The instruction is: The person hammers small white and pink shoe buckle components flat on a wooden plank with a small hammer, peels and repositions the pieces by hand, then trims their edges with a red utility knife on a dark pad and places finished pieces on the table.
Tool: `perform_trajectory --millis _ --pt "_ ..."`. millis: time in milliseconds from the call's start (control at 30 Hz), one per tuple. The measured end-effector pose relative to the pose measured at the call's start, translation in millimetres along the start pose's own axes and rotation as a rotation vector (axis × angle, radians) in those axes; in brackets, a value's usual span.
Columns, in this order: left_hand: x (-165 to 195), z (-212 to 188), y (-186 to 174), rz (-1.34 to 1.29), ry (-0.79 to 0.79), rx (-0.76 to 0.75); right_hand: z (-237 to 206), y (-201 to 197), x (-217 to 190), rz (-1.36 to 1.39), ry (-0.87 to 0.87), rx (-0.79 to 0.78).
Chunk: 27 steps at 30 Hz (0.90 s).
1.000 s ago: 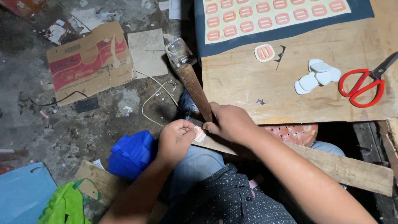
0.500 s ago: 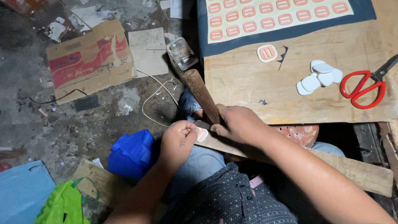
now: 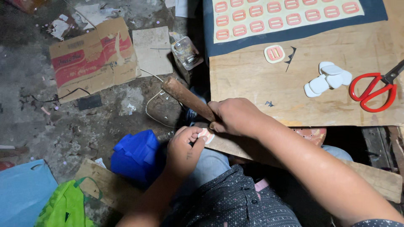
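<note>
Since a moment ago the wooden handle point(image 3: 187, 97) is swinging lower. The right hand point(image 3: 235, 117) is wrapping tight around it, while the left hand point(image 3: 183, 147) is pinching a small pink-white piece point(image 3: 206, 135) on the plank point(image 3: 370, 178). Punching looks underway; striking needs clear fingers.

Wooden handle point(image 3: 187, 98) in the right hand point(image 3: 237, 117) — now lower, tilted further left, away from the glass jar point(image 3: 186, 52).
</note>
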<state>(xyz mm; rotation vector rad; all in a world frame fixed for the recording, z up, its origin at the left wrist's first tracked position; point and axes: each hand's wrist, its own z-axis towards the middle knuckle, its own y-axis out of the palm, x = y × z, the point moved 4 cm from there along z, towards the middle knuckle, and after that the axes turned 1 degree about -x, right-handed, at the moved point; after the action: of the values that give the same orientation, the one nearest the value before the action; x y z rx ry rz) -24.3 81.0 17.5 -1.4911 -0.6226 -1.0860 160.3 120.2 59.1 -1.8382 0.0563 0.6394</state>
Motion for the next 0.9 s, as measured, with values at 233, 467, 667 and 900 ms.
perform_trajectory --millis 233,467,667,900 --pt "-3 -1 6 0.031 -0.036 0.063 -5 -4 4 -0.035 -0.047 -0.047" --pt "1 -3 5 0.064 0.006 0.035 -41 -2 32 0.043 0.083 -0.029" --pt "14 -12 3 0.099 0.163 0.113 -130 16 58 0.322 0.387 0.310" --pt "33 -19 5 0.095 0.220 0.046 -202 80 79 1.665 0.543 0.641"
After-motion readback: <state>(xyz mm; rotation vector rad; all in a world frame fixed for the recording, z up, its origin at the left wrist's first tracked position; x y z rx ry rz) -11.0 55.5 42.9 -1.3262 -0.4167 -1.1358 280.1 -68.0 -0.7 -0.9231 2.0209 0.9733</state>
